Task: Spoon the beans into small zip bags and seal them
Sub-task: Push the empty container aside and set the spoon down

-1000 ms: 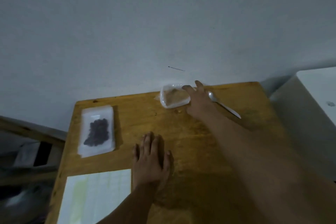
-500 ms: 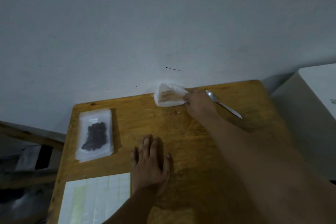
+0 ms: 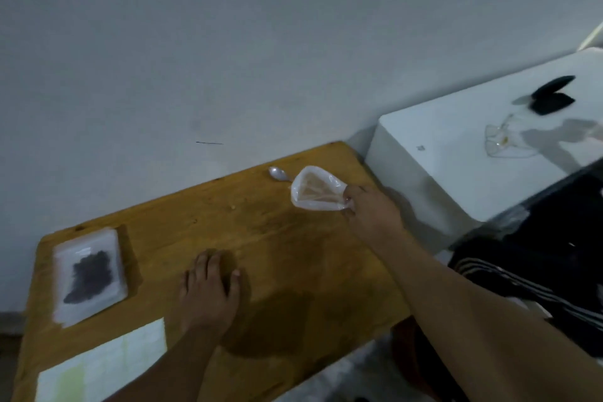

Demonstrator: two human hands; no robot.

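My right hand (image 3: 370, 209) pinches one edge of a small clear zip bag (image 3: 315, 189) and holds it just above the far right part of the wooden table (image 3: 261, 238). The bag hangs open and looks empty. A metal spoon (image 3: 279, 174) lies on the table just behind and left of the bag. A white tray (image 3: 88, 274) with a dark heap of beans (image 3: 89, 276) sits at the table's left end. My left hand (image 3: 210, 290) rests flat on the table's middle, fingers spread.
A pale sheet of paper (image 3: 101, 365) lies at the table's near left corner. A white box-like surface (image 3: 473, 153) stands right of the table with a black object (image 3: 551, 98) and clear plastic (image 3: 502, 140) on it. Dark striped cloth (image 3: 538, 264) lies below it. A wall stands behind.
My right hand has gripped the zip bag and carried it rightward, past the spoon. The view has swung to the right. My left hand has stayed flat on the table.
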